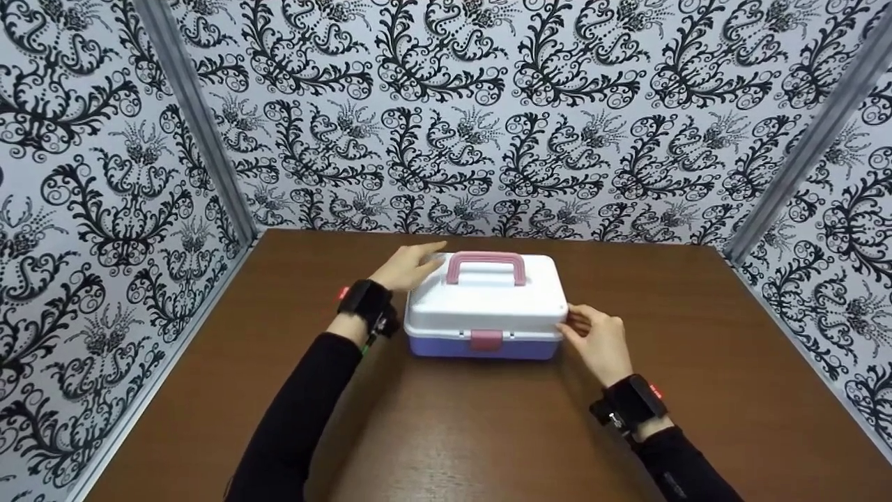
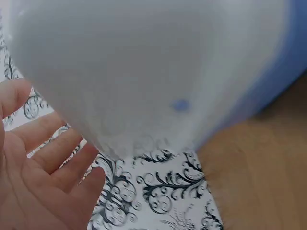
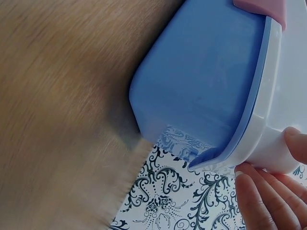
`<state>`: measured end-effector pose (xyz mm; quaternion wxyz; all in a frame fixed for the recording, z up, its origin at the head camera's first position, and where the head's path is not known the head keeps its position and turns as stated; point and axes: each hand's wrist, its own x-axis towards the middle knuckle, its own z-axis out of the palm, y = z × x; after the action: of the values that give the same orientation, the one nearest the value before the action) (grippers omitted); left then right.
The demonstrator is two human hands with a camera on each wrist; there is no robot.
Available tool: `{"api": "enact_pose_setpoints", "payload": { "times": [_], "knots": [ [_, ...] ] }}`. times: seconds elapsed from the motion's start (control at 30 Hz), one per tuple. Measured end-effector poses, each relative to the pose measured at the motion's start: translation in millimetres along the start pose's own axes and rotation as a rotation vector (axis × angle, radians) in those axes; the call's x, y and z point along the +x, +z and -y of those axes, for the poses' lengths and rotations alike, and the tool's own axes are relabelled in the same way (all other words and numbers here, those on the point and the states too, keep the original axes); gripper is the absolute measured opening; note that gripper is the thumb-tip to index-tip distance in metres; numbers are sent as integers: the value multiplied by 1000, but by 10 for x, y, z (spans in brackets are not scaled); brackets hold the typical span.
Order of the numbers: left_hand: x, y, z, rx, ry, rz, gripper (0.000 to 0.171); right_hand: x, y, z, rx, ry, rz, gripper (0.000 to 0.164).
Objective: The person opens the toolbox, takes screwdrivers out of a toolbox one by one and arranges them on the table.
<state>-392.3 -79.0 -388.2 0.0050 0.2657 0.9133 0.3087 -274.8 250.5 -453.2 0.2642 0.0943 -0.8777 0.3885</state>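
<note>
A lidded carry box [image 1: 488, 307] with a white top, a purple-blue base and a pink handle [image 1: 488, 259] stands upright on the table. Its lid is down, and a pink latch [image 1: 486, 339] sits at the front. My left hand [image 1: 411, 268] is at the lid's left side, fingers extended; whether they touch it I cannot tell. The left wrist view shows the white lid [image 2: 120, 62] beside the spread left fingers. At the front right corner, my right hand [image 1: 599, 341] touches the lid, thumb in front and nearly straight fingers along the side [image 3: 268, 196].
The brown wooden table [image 1: 446, 432] extends around the box. Patterned white-and-black panels [image 1: 460, 125] rise behind it and on both sides, joined by grey metal posts [image 1: 202, 125]. Both wrists wear black camera bands [image 1: 366, 300].
</note>
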Motion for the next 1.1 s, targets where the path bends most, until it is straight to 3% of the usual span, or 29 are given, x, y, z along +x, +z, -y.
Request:
{"api": "enact_pose_setpoints", "payload": {
  "times": [0.37, 0.57, 0.83, 0.93, 1.1],
  "knots": [
    [173, -12, -370, 37, 26, 81, 50, 1, 0, 16, 14, 3, -1, 29],
    [243, 15, -479, 102, 83, 77, 49, 3, 2, 8, 10, 6, -3, 29],
    [317, 79, -633, 95, 79, 99, 44, 11, -14, -2, 3, 15, -8, 31],
    [345, 105, -677, 135, 69, 76, 35, 12, -12, 3, 1, 17, -4, 31],
    [379, 120, -740, 305, 32, -10, 20, 19, 8, 8, 8, 15, 3, 31]
  ]
}}
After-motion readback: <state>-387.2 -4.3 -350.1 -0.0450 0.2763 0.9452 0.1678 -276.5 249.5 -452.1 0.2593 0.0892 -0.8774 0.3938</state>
